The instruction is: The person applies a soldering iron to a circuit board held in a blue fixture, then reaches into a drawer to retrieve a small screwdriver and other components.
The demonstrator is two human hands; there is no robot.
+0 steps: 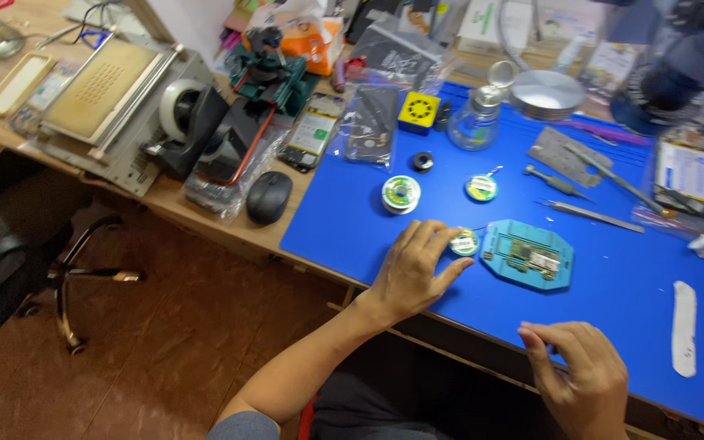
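My left hand (414, 269) rests on the blue work mat (613, 293), its fingertips on a small round tin (464, 242) with a green and white lid. Just right of the tin lies a teal board holder (527, 253) with a circuit board clamped in it. My right hand (584, 371) sits near the mat's front edge with fingers curled, and I see nothing in it. Farther back on the mat stand a solder wire spool (401, 194) and a second small round tin (481, 188).
Tweezers (592, 213), a screwdriver (553, 181), a glass bottle (476, 121) and a yellow box (419, 112) lie at the mat's back. A black mouse (269, 196), a tape dispenser (189, 114) and a flat machine (107, 90) are left. A chair base (75, 277) stands on the floor.
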